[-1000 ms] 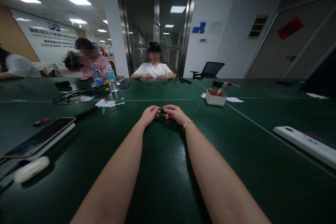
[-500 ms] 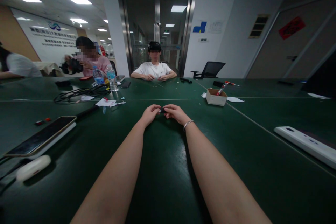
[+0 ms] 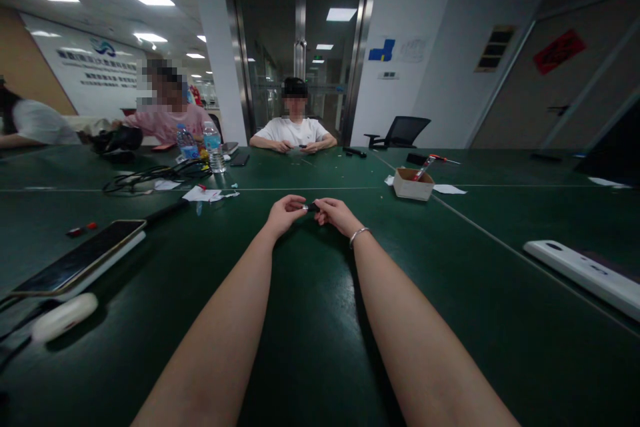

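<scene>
Above the green table top (image 3: 310, 320), both my arms reach forward and my hands meet at a small black piece with a silvery end (image 3: 313, 207). It looks like a USB stick, but is too small to be sure. My left hand (image 3: 285, 215) has its thumb at the silvery end, with the index finger raised just above. Between thumb and fingertips, my right hand (image 3: 337, 215) pinches the black end, its other fingers curled under. A silver bracelet (image 3: 359, 236) circles my right wrist. The fingers partly hide the piece.
A phone (image 3: 83, 257) lies on a white block at left, beside a white rounded device (image 3: 65, 317) with cables. A small box (image 3: 413, 185) holds tools at right. A long white device (image 3: 585, 277) lies far right. Water bottles (image 3: 214, 150) stand back left. Another person (image 3: 294, 130) sits opposite.
My fingertips have drawn slightly apart, showing more of the black piece; the left index finger has lifted a little. At back left, a person has lowered a black object towards the table.
</scene>
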`<action>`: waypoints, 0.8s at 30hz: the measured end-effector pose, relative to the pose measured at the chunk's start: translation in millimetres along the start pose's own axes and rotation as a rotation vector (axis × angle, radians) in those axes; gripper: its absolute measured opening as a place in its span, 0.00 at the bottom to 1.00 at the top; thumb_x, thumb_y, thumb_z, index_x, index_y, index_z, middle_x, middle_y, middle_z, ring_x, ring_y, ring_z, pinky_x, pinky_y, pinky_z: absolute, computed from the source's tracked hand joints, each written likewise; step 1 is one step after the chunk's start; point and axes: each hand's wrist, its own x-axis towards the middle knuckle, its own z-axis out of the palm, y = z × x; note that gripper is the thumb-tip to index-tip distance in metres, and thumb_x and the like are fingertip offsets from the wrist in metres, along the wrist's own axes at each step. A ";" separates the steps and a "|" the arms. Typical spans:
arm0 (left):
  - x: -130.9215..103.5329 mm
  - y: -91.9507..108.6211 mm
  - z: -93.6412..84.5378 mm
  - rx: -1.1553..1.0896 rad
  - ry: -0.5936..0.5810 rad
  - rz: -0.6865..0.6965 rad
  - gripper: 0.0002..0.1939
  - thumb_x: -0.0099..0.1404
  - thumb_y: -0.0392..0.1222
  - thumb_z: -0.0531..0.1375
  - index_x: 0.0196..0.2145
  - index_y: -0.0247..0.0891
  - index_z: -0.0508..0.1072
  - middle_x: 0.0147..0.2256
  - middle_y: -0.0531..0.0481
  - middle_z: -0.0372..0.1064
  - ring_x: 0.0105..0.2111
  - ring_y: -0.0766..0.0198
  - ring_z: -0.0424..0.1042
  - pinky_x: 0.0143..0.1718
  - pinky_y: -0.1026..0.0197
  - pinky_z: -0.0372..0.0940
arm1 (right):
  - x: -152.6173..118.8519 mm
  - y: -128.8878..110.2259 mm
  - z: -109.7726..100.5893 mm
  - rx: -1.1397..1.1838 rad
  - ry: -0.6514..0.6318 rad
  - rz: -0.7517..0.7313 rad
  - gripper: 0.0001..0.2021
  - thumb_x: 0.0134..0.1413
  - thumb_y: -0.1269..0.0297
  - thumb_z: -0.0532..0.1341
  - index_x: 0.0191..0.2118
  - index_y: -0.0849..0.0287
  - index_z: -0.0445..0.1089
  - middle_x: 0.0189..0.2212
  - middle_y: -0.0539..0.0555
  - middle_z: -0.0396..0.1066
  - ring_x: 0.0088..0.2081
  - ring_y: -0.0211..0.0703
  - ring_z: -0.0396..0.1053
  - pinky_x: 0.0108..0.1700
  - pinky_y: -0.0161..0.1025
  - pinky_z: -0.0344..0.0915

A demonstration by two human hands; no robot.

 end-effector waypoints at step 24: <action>-0.6 3.1 0.1 -0.029 0.002 -0.019 0.17 0.45 0.40 0.69 0.34 0.36 0.75 0.31 0.49 0.73 0.33 0.64 0.71 0.43 0.55 0.64 | -3.6 -6.3 3.2 -0.026 0.040 -0.027 0.17 0.51 0.74 0.59 0.47 0.54 0.62 0.31 0.47 0.69 0.19 0.30 0.67 0.21 0.30 0.68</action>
